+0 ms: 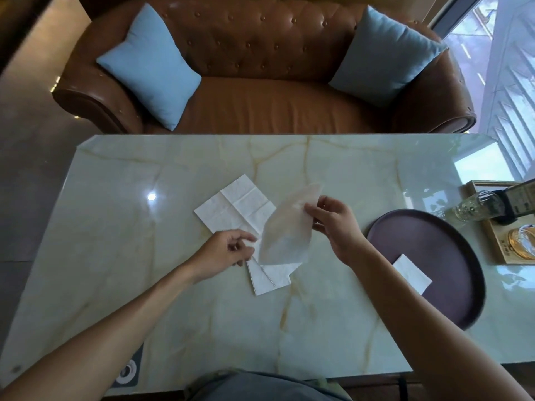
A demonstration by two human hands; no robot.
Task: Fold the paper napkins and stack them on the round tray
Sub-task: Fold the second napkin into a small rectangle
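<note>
A thin white paper napkin (286, 227) hangs in the air above the marble table (144, 256), blurred by motion. My right hand (333, 224) pinches its upper edge. My left hand (228, 250) pinches its lower left corner. Beneath it lie more white napkins: an unfolded one (234, 206) to the back left and a partly folded one (272, 277) toward me. The dark round tray (451, 250) sits at the right, with one folded napkin (411, 273) lying on it, partly hidden by my right forearm.
A wooden tray (498, 250) with a glass bottle (474, 208) and a dark box stands at the table's right edge, behind the round tray. A brown leather sofa (260, 105) with two blue cushions faces the table's far side.
</note>
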